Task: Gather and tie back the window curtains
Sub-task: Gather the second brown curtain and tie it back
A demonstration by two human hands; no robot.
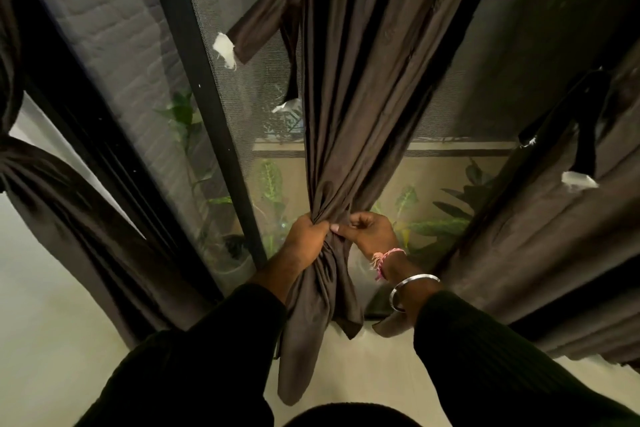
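Dark brown gathered fabric curtain [349, 107] at frame centre, bunched low. Left hand [306, 234] grip clenched round bunch; right hand [369, 230] pinching fold. Risk: loosened grip, gathers spreading, knot slack.

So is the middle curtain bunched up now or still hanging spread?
Bunched. The middle curtain narrows to a tight bundle where the left hand grips it and the right hand pinches it; its tail hangs loose below.

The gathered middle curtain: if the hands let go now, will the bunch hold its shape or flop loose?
Probably flops: the middle curtain hangs in soft folds, with a limp tail below the left hand. Likely slippery too, given its faint sheen.
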